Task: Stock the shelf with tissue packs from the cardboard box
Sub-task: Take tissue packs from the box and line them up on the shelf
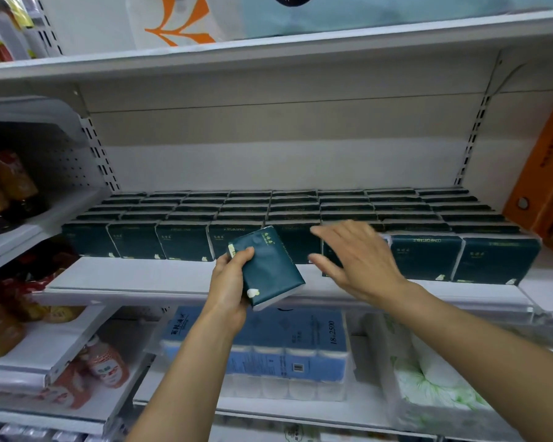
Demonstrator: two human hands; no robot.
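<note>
Bare front strip of the shelf (134, 275) before the tissue packs (186, 242); open height above them.

Retail shop aisle, supermarket-type: white metal gondola shelf (134, 275) with slotted uprights (470, 138) at the back corners and a perforated back panel (61, 167) on the neighbouring bay at left. Stocked in identical multiples: rows of dark green tissue packs (425, 260) filling the shelf to its back edge, blue-wrapped toilet roll multipacks (300, 342) and green-leaf-print paper packs (434, 387) on the tier below, orange carton (546, 186) at the right end. Snack bags (10, 183) and small bottles (106, 362) on the left bay's tiers.
</note>
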